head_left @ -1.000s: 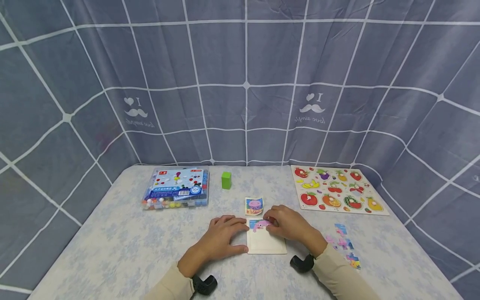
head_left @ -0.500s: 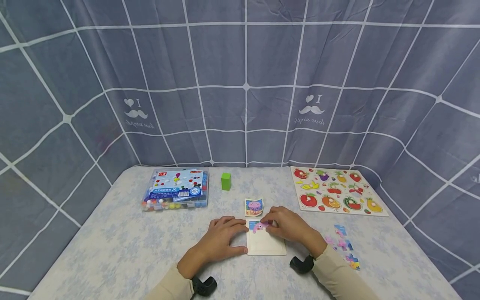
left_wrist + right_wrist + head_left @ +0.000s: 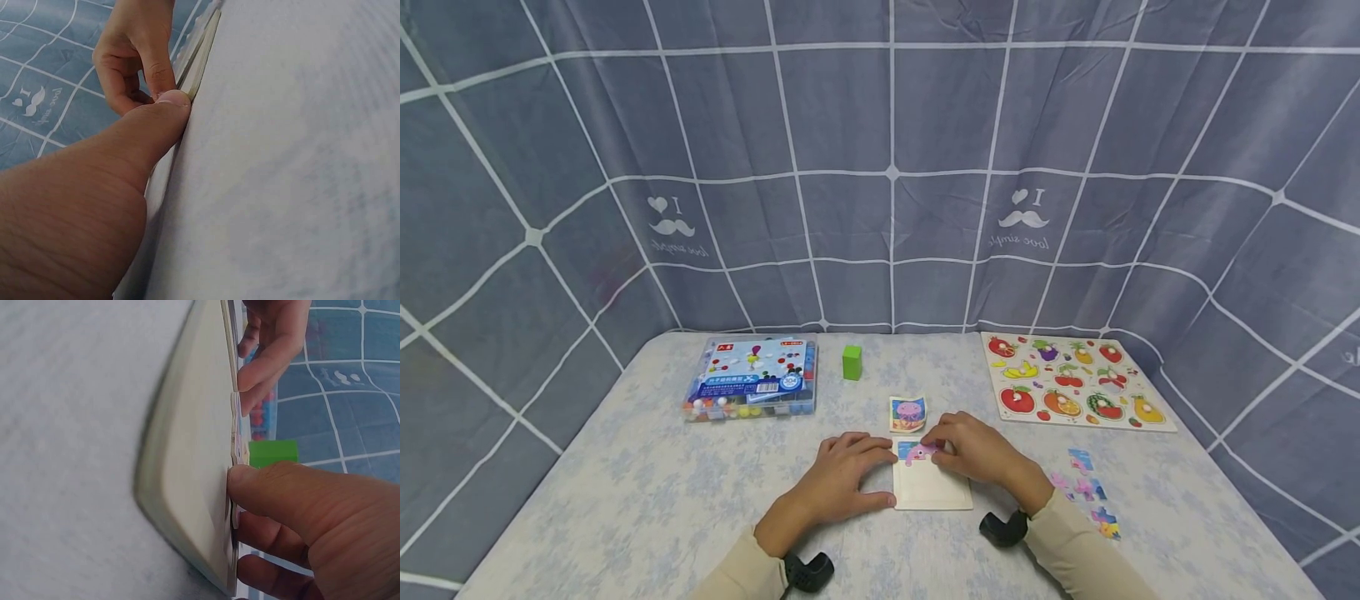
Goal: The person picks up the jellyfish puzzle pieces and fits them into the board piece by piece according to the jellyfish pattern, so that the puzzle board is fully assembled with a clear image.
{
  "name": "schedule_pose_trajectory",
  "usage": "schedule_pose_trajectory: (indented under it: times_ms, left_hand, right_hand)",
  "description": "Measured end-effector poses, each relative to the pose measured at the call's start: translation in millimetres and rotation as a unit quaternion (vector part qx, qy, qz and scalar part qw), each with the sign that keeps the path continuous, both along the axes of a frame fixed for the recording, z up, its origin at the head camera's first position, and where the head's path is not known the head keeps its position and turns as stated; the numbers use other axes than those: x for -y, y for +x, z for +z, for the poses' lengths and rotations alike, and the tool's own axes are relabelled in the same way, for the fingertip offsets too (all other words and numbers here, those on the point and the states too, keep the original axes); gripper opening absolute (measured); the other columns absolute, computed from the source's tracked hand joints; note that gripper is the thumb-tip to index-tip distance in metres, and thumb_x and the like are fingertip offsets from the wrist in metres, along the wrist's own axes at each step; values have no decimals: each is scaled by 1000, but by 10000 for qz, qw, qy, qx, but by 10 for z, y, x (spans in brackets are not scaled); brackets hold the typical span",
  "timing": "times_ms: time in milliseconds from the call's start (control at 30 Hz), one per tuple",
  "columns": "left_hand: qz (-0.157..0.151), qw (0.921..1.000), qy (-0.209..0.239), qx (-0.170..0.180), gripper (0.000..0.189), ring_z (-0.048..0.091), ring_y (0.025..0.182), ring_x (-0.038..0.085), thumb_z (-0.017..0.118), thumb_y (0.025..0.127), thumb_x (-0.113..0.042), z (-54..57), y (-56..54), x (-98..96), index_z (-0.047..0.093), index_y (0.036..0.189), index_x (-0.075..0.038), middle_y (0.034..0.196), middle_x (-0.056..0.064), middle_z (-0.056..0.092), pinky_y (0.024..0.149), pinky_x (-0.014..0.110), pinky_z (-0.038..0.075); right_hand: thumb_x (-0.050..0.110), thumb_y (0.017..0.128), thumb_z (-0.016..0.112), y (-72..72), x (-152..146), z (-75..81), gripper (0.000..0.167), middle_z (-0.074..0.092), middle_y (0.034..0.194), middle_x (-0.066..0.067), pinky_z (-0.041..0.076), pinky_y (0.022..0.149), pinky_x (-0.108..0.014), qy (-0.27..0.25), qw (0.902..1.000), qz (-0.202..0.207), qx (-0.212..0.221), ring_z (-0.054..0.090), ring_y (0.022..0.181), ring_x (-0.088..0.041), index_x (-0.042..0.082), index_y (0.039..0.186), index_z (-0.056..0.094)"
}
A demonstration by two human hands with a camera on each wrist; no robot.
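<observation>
A small pale wooden puzzle tray (image 3: 931,489) lies at the front middle of the table. Blue-and-pink jigsaw pieces (image 3: 907,451) fill part of its top edge. My right hand (image 3: 976,450) reaches over the tray's upper right, thumb and fingers pinching a pink puzzle piece (image 3: 927,448) beside them. In the right wrist view the thumb (image 3: 242,481) sits right at that piece's edge. Spread along the tray's left side, my left hand (image 3: 846,477) touches it, fingertips near the top corner and thumb (image 3: 172,106) at the lower one. The right fingers partly hide the piece.
Loose jigsaw pieces (image 3: 1084,487) lie right of the right forearm. Behind the tray is a small picture card (image 3: 908,414), and farther back a green block (image 3: 852,363). A clear box of coloured parts (image 3: 752,379) stands back left, a fruit puzzle board (image 3: 1052,379) back right.
My right hand has shifted very slightly left along the tray's top edge with its fingers on the piece. The left hand stays where it was.
</observation>
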State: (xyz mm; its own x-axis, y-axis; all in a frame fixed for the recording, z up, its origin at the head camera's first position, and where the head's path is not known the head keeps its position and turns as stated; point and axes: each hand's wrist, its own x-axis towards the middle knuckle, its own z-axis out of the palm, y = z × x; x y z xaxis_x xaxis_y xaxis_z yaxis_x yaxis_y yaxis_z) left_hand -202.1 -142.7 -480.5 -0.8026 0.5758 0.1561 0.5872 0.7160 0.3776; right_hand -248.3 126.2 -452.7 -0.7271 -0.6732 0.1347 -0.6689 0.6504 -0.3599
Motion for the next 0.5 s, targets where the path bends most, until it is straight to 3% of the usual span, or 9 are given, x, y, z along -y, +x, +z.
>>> schedule_pose_trajectory:
  times_ms: [500]
  left_hand:
    - [-18, 10000, 43, -47, 54, 42, 135, 27, 67, 91, -60, -7, -5, 2, 64, 134, -28, 146, -6, 53, 101, 62, 31]
  right_hand:
    - [12, 89, 78, 10, 8, 8, 19, 64, 94, 8, 47, 76, -30, 39, 10000, -37, -3, 51, 84, -11, 14, 109, 79]
